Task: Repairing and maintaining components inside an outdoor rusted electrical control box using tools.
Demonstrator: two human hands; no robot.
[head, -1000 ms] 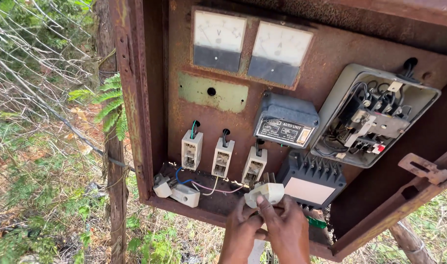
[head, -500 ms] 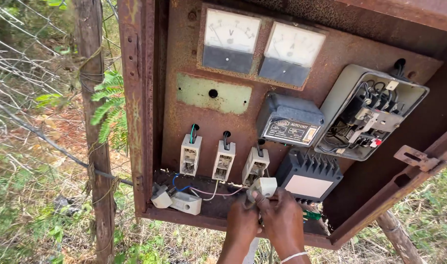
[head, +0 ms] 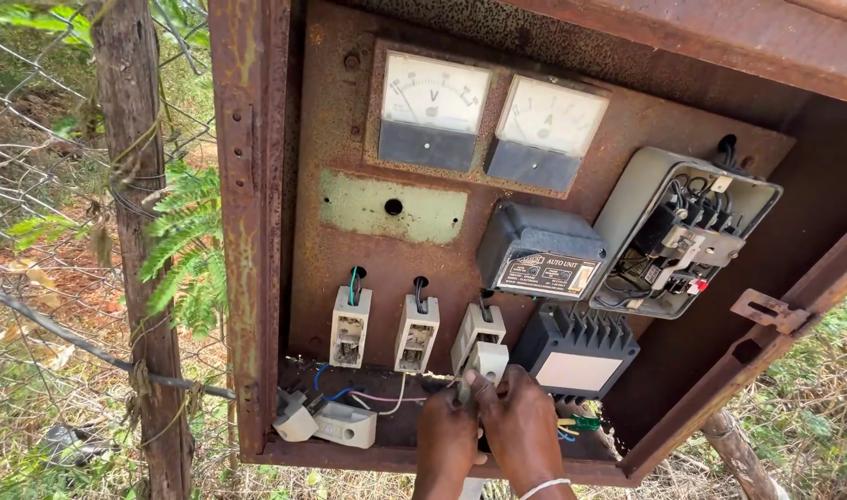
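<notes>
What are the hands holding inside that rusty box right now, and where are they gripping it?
Both hands pinch the white fuse carrier by its lower end, at the third fuse base.

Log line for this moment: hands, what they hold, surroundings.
left hand: on wires under fuse holders | right hand: gripping white fuse carrier at third holder | setting: rusty electrical box, two meters above

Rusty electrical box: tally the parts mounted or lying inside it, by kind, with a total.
Square white-faced analogue meters: 2
White porcelain fuse holders on the panel: 3
Loose white fuse carriers on the box floor: 2
Dark grey plastic units: 2
Open grey starter case: 1
Total: 10
</notes>
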